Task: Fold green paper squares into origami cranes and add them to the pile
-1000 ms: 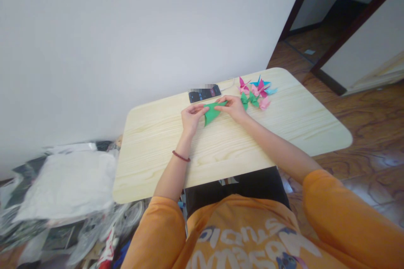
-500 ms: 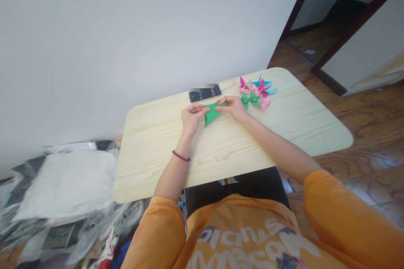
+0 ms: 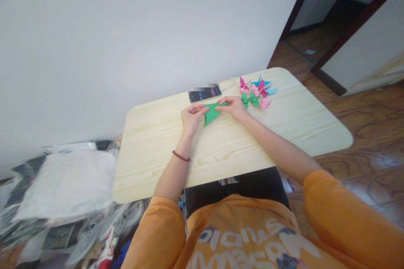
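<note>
A sheet of green origami paper, folded to a rough triangle, is held between both hands just above the wooden table. My left hand pinches its upper left corner between thumb and fingers. On the other side, my right hand grips the upper right edge, thumb in front and fingers behind. One point of the paper hangs down toward me. Right beside my right hand lie small green folded paper figures, like origami cranes. Parts of the paper under the fingers are hidden.
Behind the hands a phone with a lit screen lies near the wall, a white cable at its right end. Pink and blue paper cranes cluster at the back right. Plastic-wrapped goods are piled left of the table.
Almost nothing differs. The hanging point of the green paper has shifted very slightly, while both hands keep their hold in the same place.
</note>
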The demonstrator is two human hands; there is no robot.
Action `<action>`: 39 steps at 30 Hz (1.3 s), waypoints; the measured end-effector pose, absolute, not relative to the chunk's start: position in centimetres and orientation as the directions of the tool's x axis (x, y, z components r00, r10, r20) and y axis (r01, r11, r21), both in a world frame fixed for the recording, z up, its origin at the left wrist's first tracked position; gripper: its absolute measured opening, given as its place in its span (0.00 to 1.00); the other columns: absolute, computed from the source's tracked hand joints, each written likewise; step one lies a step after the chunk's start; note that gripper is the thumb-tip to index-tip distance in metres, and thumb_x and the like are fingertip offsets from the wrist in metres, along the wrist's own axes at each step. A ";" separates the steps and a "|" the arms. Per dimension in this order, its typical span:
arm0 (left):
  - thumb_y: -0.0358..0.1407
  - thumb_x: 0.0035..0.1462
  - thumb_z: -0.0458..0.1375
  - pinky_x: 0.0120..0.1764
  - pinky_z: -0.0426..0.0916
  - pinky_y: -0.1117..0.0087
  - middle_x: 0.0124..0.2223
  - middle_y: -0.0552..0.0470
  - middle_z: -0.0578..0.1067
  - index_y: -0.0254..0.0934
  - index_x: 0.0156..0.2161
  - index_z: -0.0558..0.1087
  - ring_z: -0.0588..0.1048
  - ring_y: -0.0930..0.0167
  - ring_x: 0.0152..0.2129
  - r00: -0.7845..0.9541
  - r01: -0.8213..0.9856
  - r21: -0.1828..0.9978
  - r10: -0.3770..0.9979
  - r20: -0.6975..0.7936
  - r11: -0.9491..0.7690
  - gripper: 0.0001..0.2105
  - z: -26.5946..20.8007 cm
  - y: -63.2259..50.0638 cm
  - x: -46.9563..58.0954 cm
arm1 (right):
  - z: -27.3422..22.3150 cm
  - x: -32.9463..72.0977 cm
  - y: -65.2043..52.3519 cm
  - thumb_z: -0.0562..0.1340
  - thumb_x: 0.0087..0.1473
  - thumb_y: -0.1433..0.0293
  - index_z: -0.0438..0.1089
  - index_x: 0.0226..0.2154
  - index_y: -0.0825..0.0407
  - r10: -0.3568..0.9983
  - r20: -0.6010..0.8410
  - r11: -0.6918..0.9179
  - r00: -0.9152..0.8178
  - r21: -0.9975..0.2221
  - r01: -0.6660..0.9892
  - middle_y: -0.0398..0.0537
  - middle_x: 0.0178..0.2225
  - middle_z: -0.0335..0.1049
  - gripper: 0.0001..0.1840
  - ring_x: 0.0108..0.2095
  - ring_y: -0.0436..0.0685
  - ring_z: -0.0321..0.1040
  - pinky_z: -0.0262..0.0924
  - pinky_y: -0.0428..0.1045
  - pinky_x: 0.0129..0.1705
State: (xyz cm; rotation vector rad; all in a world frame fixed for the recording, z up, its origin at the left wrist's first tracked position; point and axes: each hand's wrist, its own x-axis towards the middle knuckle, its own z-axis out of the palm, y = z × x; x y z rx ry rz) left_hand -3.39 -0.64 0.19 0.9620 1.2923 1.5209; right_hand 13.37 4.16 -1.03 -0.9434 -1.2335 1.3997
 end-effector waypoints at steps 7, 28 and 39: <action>0.36 0.34 0.73 0.38 0.74 0.65 0.28 0.48 0.79 0.33 0.28 0.77 0.78 0.70 0.25 -0.310 -0.146 0.987 0.950 0.017 -0.066 0.14 0.2 -0.7 -3.3 | -1.1 13.3 4.2 0.77 0.18 0.61 0.71 0.19 0.53 0.984 0.052 0.026 -0.168 -0.987 -0.156 0.45 0.29 0.74 0.22 0.31 0.55 0.70 0.66 0.53 0.39; 0.38 0.33 0.73 0.38 0.75 0.66 0.28 0.49 0.80 0.35 0.27 0.77 0.78 0.70 0.26 -0.305 -0.152 0.985 0.952 0.026 -0.076 0.14 0.4 -0.8 -3.1 | -0.7 13.4 4.1 0.77 0.18 0.60 0.72 0.20 0.52 0.984 0.049 0.022 -0.170 -0.987 -0.159 0.42 0.26 0.73 0.23 0.28 0.52 0.68 0.65 0.51 0.38; 0.34 0.32 0.73 0.37 0.74 0.68 0.27 0.50 0.79 0.35 0.27 0.77 0.77 0.71 0.25 -0.279 -0.135 0.986 0.958 0.062 -0.103 0.13 0.7 -0.9 -3.1 | -0.9 13.4 4.2 0.77 0.18 0.61 0.72 0.19 0.51 0.985 0.054 0.025 -0.166 -0.984 -0.177 0.42 0.26 0.73 0.22 0.28 0.52 0.68 0.66 0.51 0.38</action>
